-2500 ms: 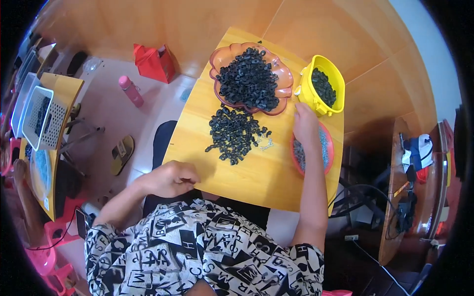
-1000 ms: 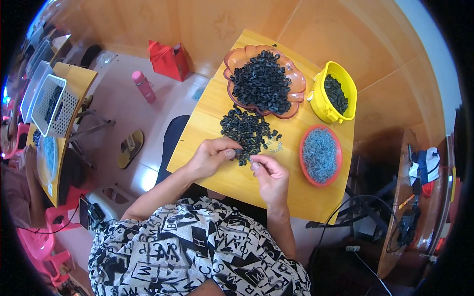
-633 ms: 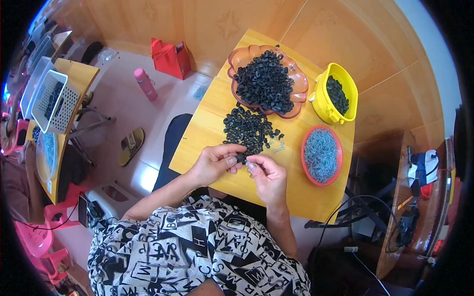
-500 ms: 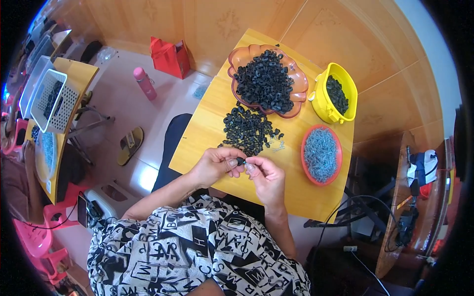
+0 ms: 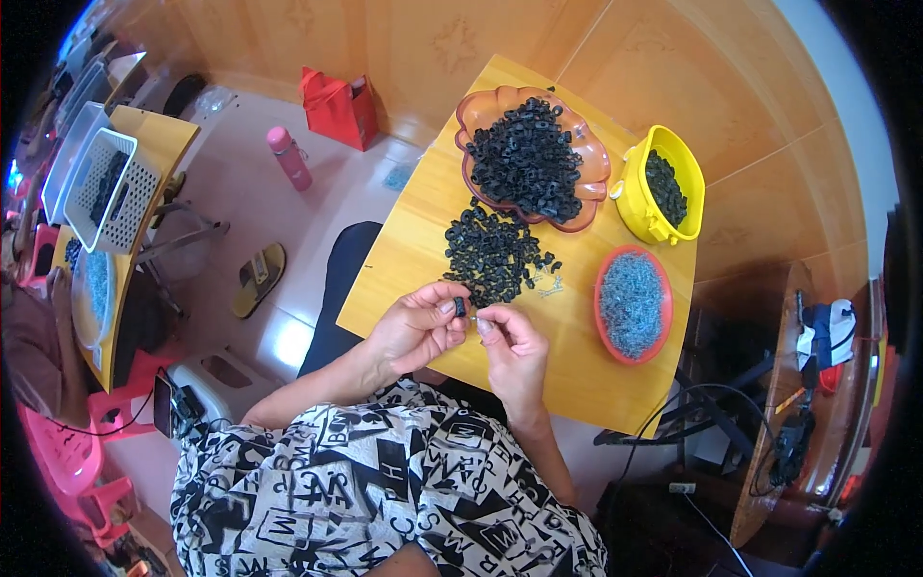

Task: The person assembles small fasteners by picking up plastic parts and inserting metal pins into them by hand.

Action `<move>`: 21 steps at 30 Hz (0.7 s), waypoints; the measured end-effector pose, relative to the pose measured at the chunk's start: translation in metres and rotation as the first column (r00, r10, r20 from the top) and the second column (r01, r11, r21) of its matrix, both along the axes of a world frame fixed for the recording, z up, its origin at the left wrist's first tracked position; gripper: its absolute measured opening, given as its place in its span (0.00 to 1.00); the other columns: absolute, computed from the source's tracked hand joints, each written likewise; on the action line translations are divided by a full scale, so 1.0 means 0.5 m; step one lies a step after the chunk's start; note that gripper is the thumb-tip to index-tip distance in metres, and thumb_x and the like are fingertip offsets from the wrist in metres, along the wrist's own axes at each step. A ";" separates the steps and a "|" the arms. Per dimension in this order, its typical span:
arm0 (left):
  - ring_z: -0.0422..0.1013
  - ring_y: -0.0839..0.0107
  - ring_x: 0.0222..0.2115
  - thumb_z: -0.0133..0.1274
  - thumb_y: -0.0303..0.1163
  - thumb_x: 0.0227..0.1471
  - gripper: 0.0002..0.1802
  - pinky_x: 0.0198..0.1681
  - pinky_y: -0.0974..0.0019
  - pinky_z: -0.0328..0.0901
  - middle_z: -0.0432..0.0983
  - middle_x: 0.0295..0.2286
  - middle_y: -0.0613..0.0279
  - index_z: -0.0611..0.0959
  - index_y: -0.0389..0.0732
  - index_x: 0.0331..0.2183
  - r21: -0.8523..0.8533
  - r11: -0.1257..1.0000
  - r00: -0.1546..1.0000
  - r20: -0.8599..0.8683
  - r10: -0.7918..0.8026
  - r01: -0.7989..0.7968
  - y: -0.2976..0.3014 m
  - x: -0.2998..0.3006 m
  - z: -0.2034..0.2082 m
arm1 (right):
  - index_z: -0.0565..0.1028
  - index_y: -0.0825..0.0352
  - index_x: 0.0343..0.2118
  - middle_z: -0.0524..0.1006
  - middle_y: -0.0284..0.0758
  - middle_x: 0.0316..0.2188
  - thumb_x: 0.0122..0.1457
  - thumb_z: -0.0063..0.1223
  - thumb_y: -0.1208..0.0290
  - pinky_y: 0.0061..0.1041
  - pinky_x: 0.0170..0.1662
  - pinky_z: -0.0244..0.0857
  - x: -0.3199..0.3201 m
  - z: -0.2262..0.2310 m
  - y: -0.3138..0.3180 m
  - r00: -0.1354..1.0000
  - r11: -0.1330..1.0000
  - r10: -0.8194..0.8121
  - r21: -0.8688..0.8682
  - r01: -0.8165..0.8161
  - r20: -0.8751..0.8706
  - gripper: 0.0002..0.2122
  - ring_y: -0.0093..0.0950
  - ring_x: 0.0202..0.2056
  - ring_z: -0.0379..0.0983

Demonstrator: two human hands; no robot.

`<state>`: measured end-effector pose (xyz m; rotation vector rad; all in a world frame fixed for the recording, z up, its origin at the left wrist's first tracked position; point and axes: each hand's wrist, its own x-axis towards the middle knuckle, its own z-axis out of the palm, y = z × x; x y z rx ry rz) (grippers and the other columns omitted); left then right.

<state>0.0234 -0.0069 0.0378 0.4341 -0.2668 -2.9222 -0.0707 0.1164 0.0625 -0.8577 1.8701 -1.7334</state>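
Over the near edge of the yellow table (image 5: pixel 404 240), my left hand (image 5: pixel 413 332) pinches a small black plastic part (image 5: pixel 460 307) between thumb and fingers. Close beside it, my right hand (image 5: pixel 517 354) is closed in a pinch on a tiny metal piece that looks like a screw (image 5: pixel 472 318). The screw's tip points toward the black part; whether they touch is too small to tell. Just beyond my hands lies a loose pile of black plastic parts (image 5: pixel 492 252), with a few silvery screws (image 5: pixel 550 285) at its right.
A scalloped amber tray (image 5: pixel 596 168) heaped with black parts stands at the back. To its right is a yellow tub (image 5: pixel 632 204) with more; nearer, a red bowl (image 5: pixel 661 337) of screws. At far left another person's arm (image 5: pixel 67 356) rests by a table with a white basket (image 5: pixel 130 197).
My hands have drawn slightly apart, and the black part now shows more plainly in my left fingers. The whole view has shifted slightly.
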 end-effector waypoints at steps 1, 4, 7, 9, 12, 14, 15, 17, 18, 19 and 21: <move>0.69 0.73 0.28 0.47 0.23 0.51 0.10 0.32 0.73 0.66 0.72 0.29 0.62 0.73 0.37 0.39 0.001 1.000 1.000 0.000 0.000 0.000 0.003 0.000 -0.002 | 0.73 0.72 0.32 0.71 0.32 0.29 0.52 0.50 0.84 0.15 0.32 0.61 0.003 0.003 -0.003 1.000 1.000 0.000 0.001 0.000 0.000 0.05 0.18 0.28 0.66; 0.70 0.72 0.28 0.45 0.22 0.52 0.09 0.32 0.72 0.67 0.73 0.28 0.59 0.73 0.36 0.38 -0.040 0.999 0.999 -0.045 0.001 -0.002 0.010 0.002 -0.011 | 0.73 0.72 0.31 0.72 0.33 0.28 0.51 0.49 0.85 0.16 0.32 0.62 0.006 0.005 -0.007 0.998 1.000 -0.013 -0.028 0.011 -0.059 0.05 0.20 0.28 0.67; 0.70 0.72 0.26 0.45 0.22 0.52 0.08 0.30 0.72 0.67 0.72 0.27 0.58 0.73 0.35 0.38 -0.135 0.991 1.000 -0.025 0.017 -0.020 0.014 0.000 -0.013 | 0.73 0.72 0.32 0.72 0.31 0.31 0.52 0.50 0.84 0.14 0.32 0.62 0.003 0.007 -0.006 0.996 1.000 -0.023 0.005 0.024 -0.090 0.05 0.16 0.30 0.67; 0.70 0.73 0.25 0.45 0.20 0.52 0.08 0.29 0.72 0.67 0.72 0.26 0.58 0.73 0.34 0.37 -0.333 0.942 0.997 0.042 0.066 -0.048 0.018 0.001 -0.014 | 0.73 0.73 0.30 0.72 0.32 0.30 0.51 0.50 0.85 0.15 0.31 0.63 0.005 0.017 -0.005 0.981 0.997 -0.009 0.077 0.024 -0.194 0.04 0.17 0.29 0.68; 0.70 0.74 0.25 0.45 0.20 0.52 0.07 0.27 0.73 0.67 0.73 0.26 0.59 0.73 0.33 0.36 -0.576 0.812 0.988 0.043 0.146 -0.095 0.026 -0.003 -0.031 | 0.72 0.73 0.29 0.73 0.34 0.25 0.49 0.50 0.86 0.17 0.27 0.64 0.013 0.018 -0.015 0.972 0.996 -0.020 0.080 0.040 -0.234 0.05 0.20 0.23 0.69; 0.70 0.74 0.24 0.45 0.19 0.52 0.07 0.26 0.73 0.67 0.73 0.26 0.58 0.73 0.33 0.35 -0.598 0.799 0.990 0.056 0.130 -0.071 0.021 -0.003 -0.039 | 0.72 0.73 0.30 0.73 0.33 0.24 0.49 0.51 0.85 0.17 0.27 0.64 0.011 0.010 -0.014 0.994 0.993 -0.023 0.110 0.035 -0.107 0.05 0.19 0.23 0.69; 0.70 0.74 0.24 0.45 0.19 0.52 0.06 0.25 0.74 0.66 0.73 0.25 0.58 0.74 0.32 0.35 -0.619 0.784 0.991 0.069 0.113 -0.047 0.018 -0.002 -0.040 | 0.72 0.72 0.30 0.73 0.32 0.23 0.49 0.53 0.84 0.16 0.27 0.64 0.009 0.004 -0.013 0.999 0.990 -0.031 0.139 0.028 0.020 0.05 0.18 0.22 0.68; 0.70 0.74 0.23 0.46 0.20 0.52 0.06 0.25 0.74 0.66 0.73 0.26 0.58 0.74 0.32 0.35 -0.558 0.830 0.998 0.036 0.048 -0.020 0.013 0.002 -0.041 | 0.72 0.72 0.30 0.73 0.30 0.22 0.49 0.54 0.82 0.16 0.27 0.64 -0.011 -0.023 -0.003 0.995 0.992 0.029 0.121 -0.040 0.095 0.05 0.17 0.23 0.68; 0.71 0.73 0.23 0.46 0.20 0.52 0.07 0.25 0.74 0.66 0.73 0.26 0.58 0.74 0.32 0.35 -0.496 0.868 1.000 0.000 -0.013 0.011 0.009 0.005 -0.042 | 0.72 0.71 0.30 0.73 0.29 0.22 0.49 0.56 0.80 0.16 0.27 0.64 -0.021 -0.031 0.001 0.981 0.989 0.092 0.096 -0.109 0.170 0.06 0.16 0.23 0.67; 0.71 0.73 0.23 0.46 0.20 0.52 0.07 0.25 0.74 0.66 0.73 0.26 0.58 0.74 0.32 0.35 -0.495 0.869 1.000 -0.001 -0.012 0.010 0.004 0.008 -0.042 | 0.72 0.71 0.30 0.73 0.29 0.22 0.49 0.56 0.80 0.16 0.27 0.64 -0.027 -0.037 0.003 0.981 0.989 0.092 0.097 -0.109 0.169 0.06 0.16 0.23 0.67; 0.71 0.72 0.23 0.46 0.21 0.52 0.08 0.24 0.73 0.66 0.74 0.26 0.57 0.74 0.33 0.36 -0.389 0.919 0.996 -0.023 -0.082 0.067 -0.007 0.014 -0.042 | 0.72 0.71 0.30 0.72 0.27 0.22 0.50 0.58 0.76 0.15 0.27 0.63 -0.037 -0.040 0.000 0.962 0.958 0.171 0.191 -0.213 0.213 0.07 0.15 0.23 0.66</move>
